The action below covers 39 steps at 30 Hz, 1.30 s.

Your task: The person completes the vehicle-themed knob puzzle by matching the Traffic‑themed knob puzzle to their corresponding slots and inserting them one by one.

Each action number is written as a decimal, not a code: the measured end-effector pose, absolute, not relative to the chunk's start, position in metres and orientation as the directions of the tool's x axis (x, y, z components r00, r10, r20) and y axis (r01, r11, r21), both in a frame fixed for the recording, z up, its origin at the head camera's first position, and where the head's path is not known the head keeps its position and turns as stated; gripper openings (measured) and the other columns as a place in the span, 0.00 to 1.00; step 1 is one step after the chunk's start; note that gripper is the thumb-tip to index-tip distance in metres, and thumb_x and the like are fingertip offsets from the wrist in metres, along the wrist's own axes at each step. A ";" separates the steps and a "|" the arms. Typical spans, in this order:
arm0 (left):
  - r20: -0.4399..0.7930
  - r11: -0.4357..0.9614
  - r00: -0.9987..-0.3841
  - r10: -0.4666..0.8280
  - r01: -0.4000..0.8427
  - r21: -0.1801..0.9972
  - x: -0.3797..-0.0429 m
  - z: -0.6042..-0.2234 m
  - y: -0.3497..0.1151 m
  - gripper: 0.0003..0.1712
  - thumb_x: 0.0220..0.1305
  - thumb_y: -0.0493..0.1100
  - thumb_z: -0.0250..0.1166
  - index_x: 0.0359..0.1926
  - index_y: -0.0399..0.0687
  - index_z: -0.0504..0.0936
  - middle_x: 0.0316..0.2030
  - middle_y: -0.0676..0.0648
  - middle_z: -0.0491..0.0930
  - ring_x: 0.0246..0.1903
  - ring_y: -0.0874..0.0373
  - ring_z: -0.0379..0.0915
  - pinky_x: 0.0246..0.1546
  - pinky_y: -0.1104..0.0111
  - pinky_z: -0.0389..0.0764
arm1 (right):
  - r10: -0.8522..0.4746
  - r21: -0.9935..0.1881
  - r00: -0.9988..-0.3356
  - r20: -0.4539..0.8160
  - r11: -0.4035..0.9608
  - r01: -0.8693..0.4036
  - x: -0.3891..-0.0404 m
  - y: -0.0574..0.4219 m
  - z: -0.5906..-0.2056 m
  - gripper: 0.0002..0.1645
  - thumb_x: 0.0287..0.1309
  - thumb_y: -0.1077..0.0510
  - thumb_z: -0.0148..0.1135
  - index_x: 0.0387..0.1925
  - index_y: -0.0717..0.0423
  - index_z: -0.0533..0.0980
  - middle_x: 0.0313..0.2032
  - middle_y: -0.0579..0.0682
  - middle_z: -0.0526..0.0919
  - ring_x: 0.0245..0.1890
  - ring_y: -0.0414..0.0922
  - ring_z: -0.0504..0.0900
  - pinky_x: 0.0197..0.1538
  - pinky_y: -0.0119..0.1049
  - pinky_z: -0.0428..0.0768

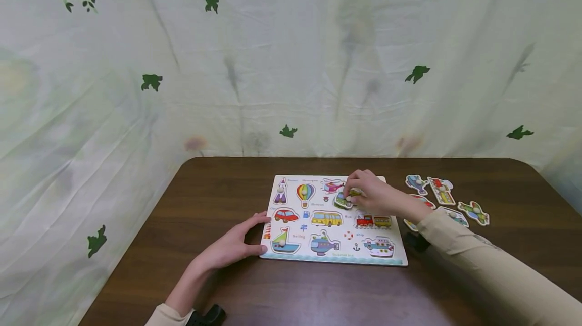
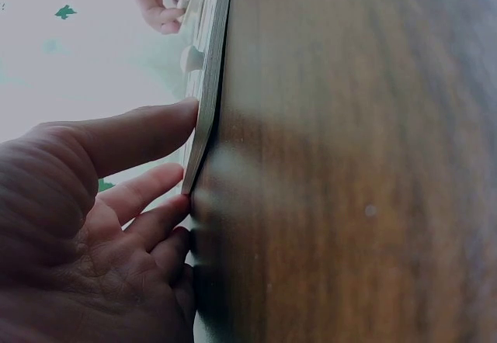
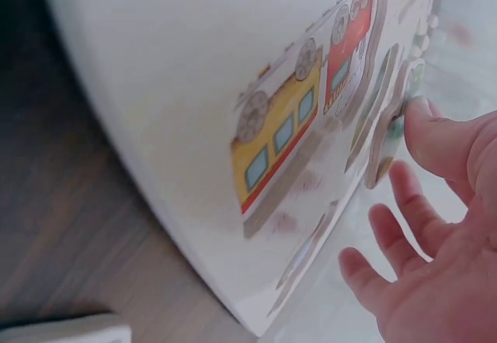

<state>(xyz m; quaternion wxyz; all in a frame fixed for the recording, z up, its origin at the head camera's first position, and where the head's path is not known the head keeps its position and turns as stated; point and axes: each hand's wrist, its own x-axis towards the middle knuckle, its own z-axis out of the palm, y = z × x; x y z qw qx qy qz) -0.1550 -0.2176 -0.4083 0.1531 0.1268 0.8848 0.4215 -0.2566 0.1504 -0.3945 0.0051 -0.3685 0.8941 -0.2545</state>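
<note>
A white puzzle board (image 1: 300, 222) printed with vehicles lies flat on the table. At its left edge my left hand (image 1: 232, 244) touches it, fingers and thumb fairly straight; in the left wrist view the thumb rests at the edge of the board (image 2: 208, 95), with the fingertips beside it. My right hand (image 1: 373, 193) is over the upper right part of the board. Between thumb and fingers it pinches a green vehicle puzzle piece (image 1: 342, 201), tilted close over the board near the pink helicopter picture (image 1: 333, 186). The right wrist view shows this piece (image 3: 382, 143) partly behind the thumb.
Several loose vehicle puzzle pieces lie right of the board, among them a red fire truck piece (image 1: 441, 191), a plane piece (image 1: 474, 213) and a blue piece (image 1: 416, 183). My right sleeve (image 1: 482, 250) hides part of that group. A leaf-printed curtain (image 1: 291, 63) hangs behind the table (image 1: 218, 184).
</note>
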 end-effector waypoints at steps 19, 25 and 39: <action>-0.180 0.609 -0.920 0.349 0.077 0.789 -0.155 -0.408 -0.217 0.34 0.59 0.42 0.70 0.67 0.52 0.71 0.73 0.47 0.58 0.74 0.44 0.43 0.67 0.42 0.52 | -0.654 -0.469 -0.756 0.013 0.664 -0.583 -0.271 0.144 -0.393 0.11 0.56 0.63 0.71 0.32 0.40 0.84 0.53 0.50 0.74 0.55 0.57 0.65 0.56 0.54 0.64; -0.179 0.613 -0.921 0.345 0.077 0.786 -0.155 -0.406 -0.217 0.34 0.58 0.42 0.71 0.66 0.51 0.71 0.73 0.47 0.58 0.74 0.44 0.42 0.67 0.43 0.51 | -0.657 -0.459 -0.754 0.001 0.669 -0.584 -0.271 0.143 -0.390 0.11 0.57 0.64 0.69 0.32 0.42 0.84 0.53 0.52 0.74 0.55 0.57 0.65 0.55 0.54 0.64; -0.181 0.620 -0.921 0.344 0.078 0.781 -0.155 -0.407 -0.217 0.34 0.59 0.43 0.71 0.66 0.52 0.71 0.73 0.46 0.58 0.74 0.43 0.44 0.67 0.43 0.51 | -0.619 -0.438 -0.786 0.011 0.703 -0.560 -0.267 0.145 -0.390 0.11 0.56 0.62 0.70 0.35 0.41 0.85 0.56 0.54 0.74 0.58 0.59 0.64 0.58 0.57 0.64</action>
